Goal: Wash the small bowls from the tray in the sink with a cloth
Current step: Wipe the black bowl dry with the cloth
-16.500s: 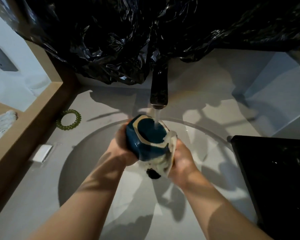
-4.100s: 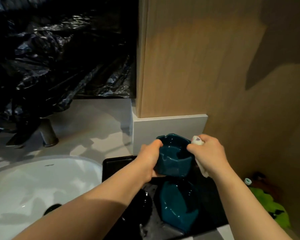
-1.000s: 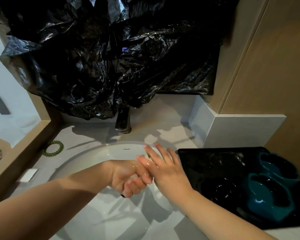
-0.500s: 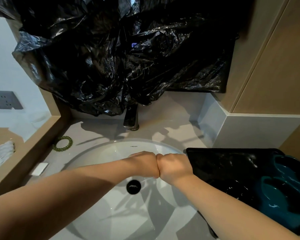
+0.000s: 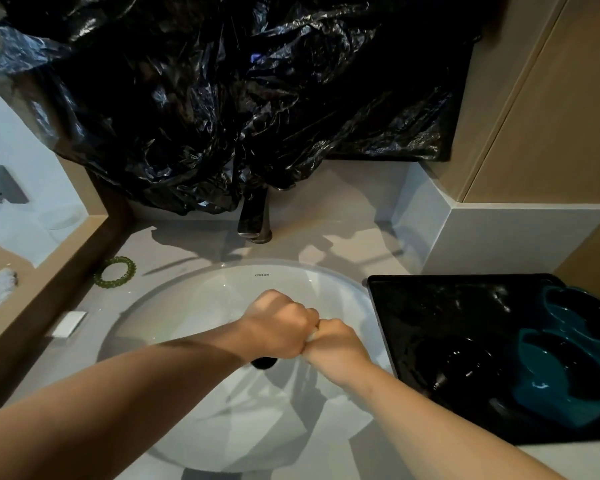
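Note:
Over the white sink basin (image 5: 201, 306), my left hand (image 5: 279, 329) and my right hand (image 5: 336, 344) are clenched into fists pressed knuckle to knuckle. A sliver of the pale cloth (image 5: 313, 336) shows between them; both hands grip it and the rest is hidden inside the fists. On the black tray (image 5: 430, 299) at the right lie two teal bowls, one nearer (image 5: 561, 382) and one farther (image 5: 582, 306), beside a dark bowl (image 5: 465, 362).
The dark faucet (image 5: 253, 220) stands behind the basin with no water running. Black plastic sheeting (image 5: 239, 98) hangs above it. A green bead bracelet (image 5: 115, 271) and a small white bar (image 5: 69, 323) lie on the left counter. The drain (image 5: 264, 362) is partly hidden by my left wrist.
A second ago my right hand was open beside my left fist. It has since closed, and both fists now press together on the cloth over the basin.

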{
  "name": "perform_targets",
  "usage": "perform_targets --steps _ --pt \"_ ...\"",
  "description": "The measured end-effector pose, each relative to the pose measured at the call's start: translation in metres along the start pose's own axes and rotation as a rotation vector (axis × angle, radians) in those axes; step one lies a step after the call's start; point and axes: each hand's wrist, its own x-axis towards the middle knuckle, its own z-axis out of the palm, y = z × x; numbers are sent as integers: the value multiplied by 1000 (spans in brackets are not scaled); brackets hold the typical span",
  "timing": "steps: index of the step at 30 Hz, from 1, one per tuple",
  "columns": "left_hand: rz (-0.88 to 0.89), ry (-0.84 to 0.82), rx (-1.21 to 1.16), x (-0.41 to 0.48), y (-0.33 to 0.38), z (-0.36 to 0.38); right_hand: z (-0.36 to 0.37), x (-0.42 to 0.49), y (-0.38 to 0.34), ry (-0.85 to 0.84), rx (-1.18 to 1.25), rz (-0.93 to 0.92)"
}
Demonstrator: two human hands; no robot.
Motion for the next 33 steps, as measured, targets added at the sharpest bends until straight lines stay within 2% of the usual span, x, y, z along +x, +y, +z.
perform_targets --steps 1,2,3,4,6,9,12,14,16,18,19,21,22,26,29,33 --pt "56 78 33 -1 -1 1 3 -2 1 -16 63 6" --pt "61 61 53 -3 -2 2 5 -3 1 -26 127 17" --pt "88 122 97 -3 -4 5 8 -3 1 -32 182 34" --pt "98 37 82 -2 -4 6 10 -2 1 -35 230 58" --pt "86 -32 93 1 -6 12 12 1 2 -41 305 118" --pt "64 44 40 -2 -5 8 12 4 4 -104 354 184" --pt "0 30 -32 -1 0 19 10 4 7 -149 416 188" --pt "-142 -82 -165 2 5 18 8 5 8 -153 391 161" --pt "-281 -123 -384 1 4 18 5 7 7 -154 358 132" --pt "-370 -121 -783 -4 -5 23 0 6 4 -152 361 106" --pt "-380 -92 -1068 -11 -11 25 -2 5 2 -150 370 94" --pt "-312 -19 -1578 -26 -19 29 -4 2 -4 -117 395 73" --pt "-307 1 -1705 -30 -23 30 -6 0 -6 -92 417 58" --pt "-444 121 -1887 -35 -23 18 -10 -7 -10 -42 542 -44" --pt "-566 240 -1820 -33 -20 7 -11 -11 -14 13 669 -133" --pt "-644 379 -1726 -31 -15 4 -13 -12 -16 132 697 -207"
